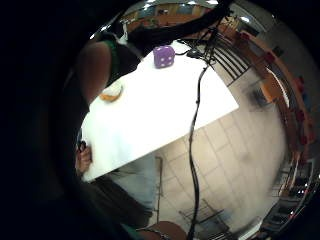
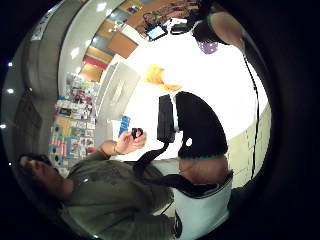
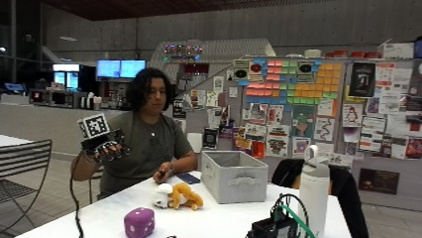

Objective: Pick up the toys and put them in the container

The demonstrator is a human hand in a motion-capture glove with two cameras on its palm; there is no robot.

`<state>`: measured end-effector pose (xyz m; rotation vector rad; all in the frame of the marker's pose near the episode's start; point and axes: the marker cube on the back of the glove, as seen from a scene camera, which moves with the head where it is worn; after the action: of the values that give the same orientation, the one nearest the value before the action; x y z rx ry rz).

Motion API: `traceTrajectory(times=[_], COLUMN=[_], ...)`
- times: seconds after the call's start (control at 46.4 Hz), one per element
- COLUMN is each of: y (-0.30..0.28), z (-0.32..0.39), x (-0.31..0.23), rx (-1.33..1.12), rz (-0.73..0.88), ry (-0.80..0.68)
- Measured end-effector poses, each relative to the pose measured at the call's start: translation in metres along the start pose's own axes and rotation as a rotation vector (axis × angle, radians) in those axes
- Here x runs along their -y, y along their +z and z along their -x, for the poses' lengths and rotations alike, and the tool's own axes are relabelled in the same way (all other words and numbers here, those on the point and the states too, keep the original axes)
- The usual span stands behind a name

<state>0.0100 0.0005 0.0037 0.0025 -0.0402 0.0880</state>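
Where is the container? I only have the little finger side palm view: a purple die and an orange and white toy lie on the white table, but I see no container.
Observer: The grey container stands on the table, right beside the plush toy.
Operator: Is the right hand holding anything?
Observer: No. The right hand is raised off the table with its fingers relaxed and nothing in it.
Operator: What else is near the container?
Observer: A white bottle stands on the side away from the plush toy.
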Motion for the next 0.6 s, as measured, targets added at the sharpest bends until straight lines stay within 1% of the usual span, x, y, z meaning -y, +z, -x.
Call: traceTrajectory(times=[0.108, 0.151, 0.194, 0.28, 0.302, 0.367, 0.388, 0.453, 0.496, 0.539, 0.582, 0.604], y=[0.019, 0.028, 0.036, 0.059, 0.066, 0.086, 0.093, 0.117, 0.134, 0.153, 0.173, 0.181], z=[0.000, -0.001, -0.003, -0.012, -0.014, -0.014, -0.015, -0.025, -0.031, -0.035, -0.038, -0.039], x=[0.033, 0.048, 0.063, 0.109, 0.123, 0.162, 0.173, 0.208, 0.229, 0.248, 0.262, 0.265], rx=[0.025, 0.046, 0.063, 0.079, 0.081, 0.082, 0.078, 0.039, -0.013, -0.080, -0.144, -0.169], rz=[-0.060, -0.066, -0.068, -0.090, -0.093, -0.125, -0.142, -0.188, -0.211, -0.199, -0.135, -0.091], ry=[0.199, 0.256, 0.251, 0.173, 0.187, 0.305, 0.308, 0.209, 0.192, 0.241, 0.321, 0.338])
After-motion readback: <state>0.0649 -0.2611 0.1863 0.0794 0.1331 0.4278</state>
